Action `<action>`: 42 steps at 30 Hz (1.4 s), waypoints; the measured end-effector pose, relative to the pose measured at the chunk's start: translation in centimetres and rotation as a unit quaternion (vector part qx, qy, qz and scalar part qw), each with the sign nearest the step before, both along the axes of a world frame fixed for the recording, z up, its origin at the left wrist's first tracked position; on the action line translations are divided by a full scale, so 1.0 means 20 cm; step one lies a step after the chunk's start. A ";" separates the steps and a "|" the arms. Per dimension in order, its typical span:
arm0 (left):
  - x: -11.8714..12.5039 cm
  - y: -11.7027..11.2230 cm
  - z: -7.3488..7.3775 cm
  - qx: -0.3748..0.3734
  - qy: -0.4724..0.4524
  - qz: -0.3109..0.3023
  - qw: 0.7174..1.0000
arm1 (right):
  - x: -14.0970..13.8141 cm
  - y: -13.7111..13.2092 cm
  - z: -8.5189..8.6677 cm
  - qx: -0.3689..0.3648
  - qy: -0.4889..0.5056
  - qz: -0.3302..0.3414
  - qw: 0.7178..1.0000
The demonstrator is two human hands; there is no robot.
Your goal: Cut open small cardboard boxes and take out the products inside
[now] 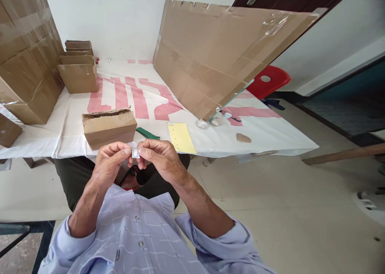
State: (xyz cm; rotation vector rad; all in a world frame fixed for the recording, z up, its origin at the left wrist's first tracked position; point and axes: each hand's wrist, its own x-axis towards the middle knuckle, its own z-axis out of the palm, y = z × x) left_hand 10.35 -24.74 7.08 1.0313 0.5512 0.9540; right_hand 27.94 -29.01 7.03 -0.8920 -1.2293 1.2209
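Between my two hands, just in front of the table's near edge, is a small white square piece (pixel 135 153) with a dark rounded outline on it. My left hand (pixel 110 161) pinches its left side between thumb and fingers. The right side is pinched by my right hand (pixel 161 157). Whether the piece is paper, a sticker or plastic I cannot make out. Just beyond my hands stands a small open cardboard box (pixel 110 129). A green tool (pixel 147 133), partly beside the box, lies near a yellow sheet (pixel 183 138) with a wavy edge and small marks.
A large cardboard panel (pixel 216 57) leans at the back, with clear round objects (pixel 202 124) at its foot. Big taped cartons (pixel 30 57) and several small boxes (pixel 77 77) stand at left. A brown flat piece (pixel 243 138) lies at right; a red chair (pixel 267 82) stands behind.
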 end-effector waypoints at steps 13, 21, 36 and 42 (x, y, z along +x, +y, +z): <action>0.00 0.02 -0.04 0.031 0.040 0.023 0.998 | -0.01 -0.02 0.01 0.046 -0.072 -0.073 0.994; -0.01 0.07 -0.11 0.072 0.117 0.059 0.989 | -0.03 0.01 -0.08 0.032 -0.042 -0.084 0.995; 0.12 0.21 -0.30 0.082 0.343 0.079 0.933 | 0.88 0.03 -0.68 -0.065 -0.214 -0.430 0.875; 0.17 0.23 -0.35 0.110 0.353 0.030 0.929 | 1.03 0.06 -0.81 -0.121 -0.251 -0.438 0.855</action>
